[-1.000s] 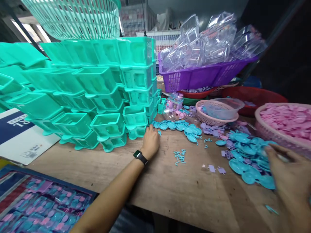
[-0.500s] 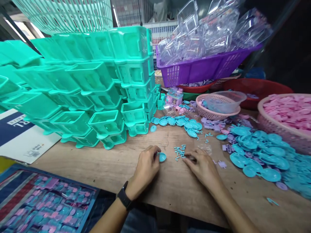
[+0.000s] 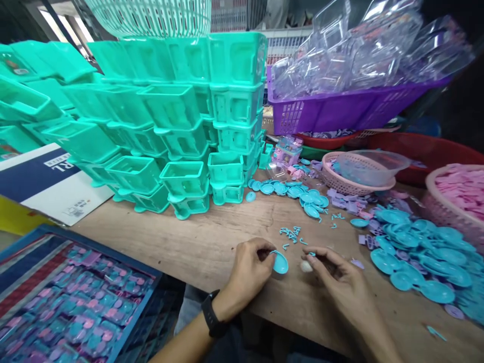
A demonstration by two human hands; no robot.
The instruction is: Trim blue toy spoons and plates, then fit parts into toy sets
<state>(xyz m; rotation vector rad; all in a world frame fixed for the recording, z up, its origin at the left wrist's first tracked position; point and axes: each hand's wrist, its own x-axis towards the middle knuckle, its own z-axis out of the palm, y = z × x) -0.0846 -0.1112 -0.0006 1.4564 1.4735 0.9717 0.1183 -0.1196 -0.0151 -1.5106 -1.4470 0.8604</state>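
Note:
My left hand (image 3: 251, 272) pinches a shallow blue oval plastic dish (image 3: 281, 263) by its near-left end, just above the tabletop. Between the thumb and forefinger of my right hand (image 3: 342, 280) is a small blue plastic hook (image 3: 311, 254), mostly covered by the fingertips. A pale rounded patch shows at those fingertips; I cannot make out what it is. Just beyond both hands lies a loose cluster of small blue hooks (image 3: 290, 234). Further back, a row of similar blue dishes (image 3: 295, 191) overlaps on the wooden table (image 3: 196, 247).
Stacked green plastic boxes (image 3: 185, 179) rise at the back left. A purple basket (image 3: 321, 115) of clear cases stands behind. On the right are a heap of blue dishes (image 3: 419, 252) and a basket of pink pieces (image 3: 434, 201). A crate of packed toys (image 3: 98, 302) sits at lower left.
Both hands have drawn nearer to me, away from the hook cluster. The right hand has lifted a small hook from it, and the dish in my left hand is more exposed. The camera view has turned left.

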